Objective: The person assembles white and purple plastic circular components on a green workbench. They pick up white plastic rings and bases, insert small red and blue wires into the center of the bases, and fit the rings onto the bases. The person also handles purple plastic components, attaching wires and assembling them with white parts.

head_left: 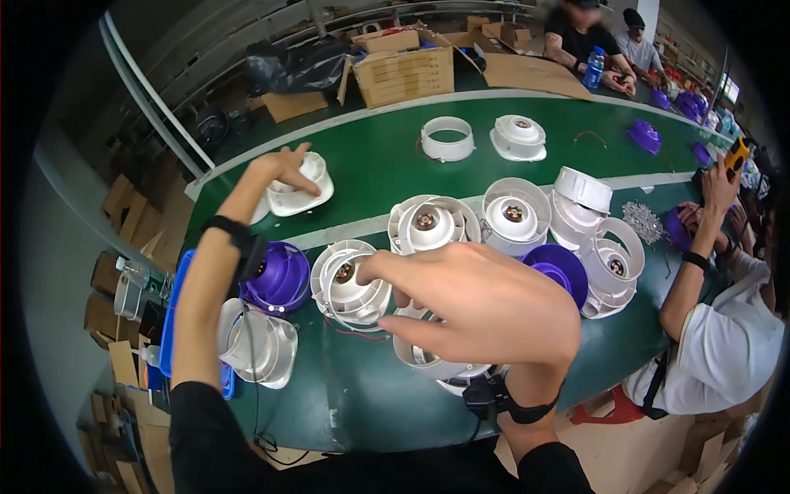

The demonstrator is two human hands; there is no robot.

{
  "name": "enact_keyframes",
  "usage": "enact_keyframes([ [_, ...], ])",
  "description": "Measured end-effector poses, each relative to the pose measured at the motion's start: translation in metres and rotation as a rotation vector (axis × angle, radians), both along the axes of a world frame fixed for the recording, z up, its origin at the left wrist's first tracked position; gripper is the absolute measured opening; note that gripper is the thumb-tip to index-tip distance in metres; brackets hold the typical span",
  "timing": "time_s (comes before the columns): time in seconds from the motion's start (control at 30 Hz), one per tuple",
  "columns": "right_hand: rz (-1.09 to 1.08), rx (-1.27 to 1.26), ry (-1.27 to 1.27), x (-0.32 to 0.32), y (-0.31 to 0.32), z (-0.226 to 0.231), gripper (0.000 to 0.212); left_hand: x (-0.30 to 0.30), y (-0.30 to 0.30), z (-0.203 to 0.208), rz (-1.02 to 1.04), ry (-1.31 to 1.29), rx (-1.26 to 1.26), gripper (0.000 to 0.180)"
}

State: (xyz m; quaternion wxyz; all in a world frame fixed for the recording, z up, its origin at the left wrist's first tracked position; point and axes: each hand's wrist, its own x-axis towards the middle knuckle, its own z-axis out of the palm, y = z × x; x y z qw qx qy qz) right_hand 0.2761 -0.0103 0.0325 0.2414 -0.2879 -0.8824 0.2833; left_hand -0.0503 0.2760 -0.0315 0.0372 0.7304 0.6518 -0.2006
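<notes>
White plastic fan housing [300,188] at the green bench's [370,156] far-left edge looks light, rigid, best rim-gripped; left hand [284,169] touches it, fingers spread, right hand [485,309] hovering half-open.

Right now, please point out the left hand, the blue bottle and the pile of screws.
left hand [284,169], head view, back of hand
blue bottle [594,69], head view, its body
pile of screws [642,221], head view, middle of pile

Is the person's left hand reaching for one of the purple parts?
No, the left hand rests on a white plastic part on the green belt, away from the purple part.
</notes>
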Motion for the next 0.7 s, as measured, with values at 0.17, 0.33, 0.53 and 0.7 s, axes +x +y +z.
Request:
enact_keyframes([
  [0.17,-0.02,-0.003,0.033,0.001,0.001,-0.002,0.023,-0.009,0.031,-0.048,0.068,-0.041,-0.063,0.148],
  [0.33,-0.036,0.022,0.009,0.005,0.009,-0.005,0.03,0.001,0.033,-0.055,-0.014,0.026,0.177,0.127],
  [0.53,-0.019,0.232,0.157,-0.012,0.015,-0.007,0.031,0.025,0.006,0.021,-0.265,-0.183,0.301,0.089],
  [0.7,-0.016,0.219,0.268,-0.021,0.012,0.0,0.022,0.051,-0.146,0.106,-0.504,-0.53,0.399,0.054],
])
